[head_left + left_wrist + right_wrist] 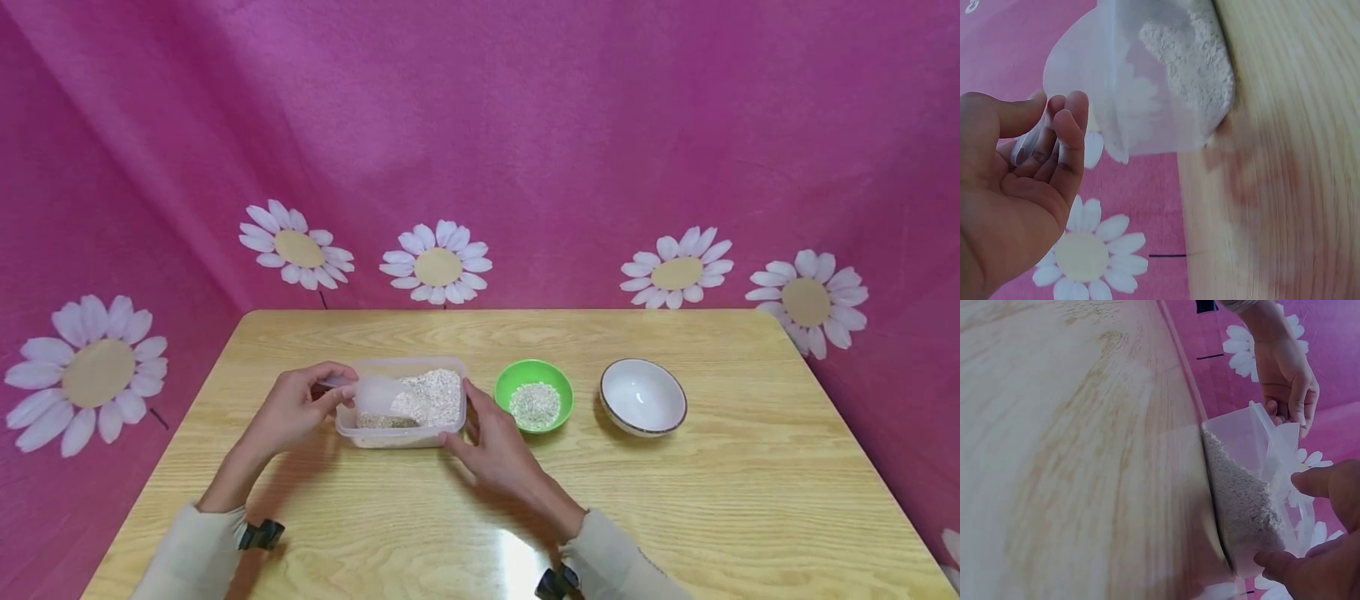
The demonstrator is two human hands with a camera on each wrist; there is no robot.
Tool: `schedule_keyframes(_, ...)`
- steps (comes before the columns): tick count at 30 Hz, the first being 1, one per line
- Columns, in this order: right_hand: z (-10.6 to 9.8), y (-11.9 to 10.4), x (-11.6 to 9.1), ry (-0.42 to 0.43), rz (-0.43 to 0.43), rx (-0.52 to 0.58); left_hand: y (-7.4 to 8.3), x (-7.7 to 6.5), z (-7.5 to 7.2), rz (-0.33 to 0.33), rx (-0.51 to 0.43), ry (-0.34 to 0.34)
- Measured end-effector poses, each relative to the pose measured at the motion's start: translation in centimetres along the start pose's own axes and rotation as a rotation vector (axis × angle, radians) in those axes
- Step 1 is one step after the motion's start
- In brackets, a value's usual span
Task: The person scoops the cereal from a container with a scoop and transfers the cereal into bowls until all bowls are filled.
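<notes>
A clear plastic container (pixel 427 436) stands on the table's left half, with pale oat-like flakes (pixel 440 392) heaped toward its right end. My left hand (pixel 302 404) pinches the handle of a translucent scoop (pixel 377 392) over the container's left part. In the left wrist view, the thumb and fingers close around the handle of the scoop (pixel 1075 59). My right hand (pixel 501 443) grips the container's right end, thumb at the front rim and fingers along the side. From the right wrist view, thumb and fingers (pixel 1275 562) span that end.
Right of the container is a green bowl (pixel 525 372) with some of the same flakes. Farther right stands a white bowl (pixel 642 393) with a dark rim. All rest on a wooden table (pixel 720 508); a pink flowered cloth (pixel 525 150) hangs behind it.
</notes>
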State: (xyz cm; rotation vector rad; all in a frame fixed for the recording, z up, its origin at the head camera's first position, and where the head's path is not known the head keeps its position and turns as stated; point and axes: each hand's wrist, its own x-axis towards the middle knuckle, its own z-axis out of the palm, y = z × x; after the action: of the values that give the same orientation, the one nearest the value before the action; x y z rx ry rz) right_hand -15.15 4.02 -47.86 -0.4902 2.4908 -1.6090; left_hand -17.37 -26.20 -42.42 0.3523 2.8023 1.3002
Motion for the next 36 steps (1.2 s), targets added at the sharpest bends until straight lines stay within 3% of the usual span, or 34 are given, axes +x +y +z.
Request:
schedule_keyframes(6, -0.8, -0.6, -0.4, 0.048, -0.013, -0.108, -0.6, -0.3, -0.5, 0.011, -0.055, 0.082)
schedule_keyframes(13, -2.4, -1.1, -0.9, 0.094, -0.004, -0.154, -0.7, -0.5, -0.1, -0.010, -0.165, 0.128)
schedule_keyframes(21, -4.4, -1.0, -1.5, 0.141, 0.023, -0.101, -0.3, 0.0, 0.5, 0.049, -0.217, 0.173)
schedule_keyframes(28, -6.0, -0.3, -1.9, 0.196, 0.011, -0.076, 0.8, 1.0, 1.6, 0.051, -0.273, 0.154)
schedule_keyframes(36, -7.8, 1.1, -2.7, 0.236, 0.013, -0.157, 2.2, 2.5, 3.5, 0.021, -0.285, 0.113)
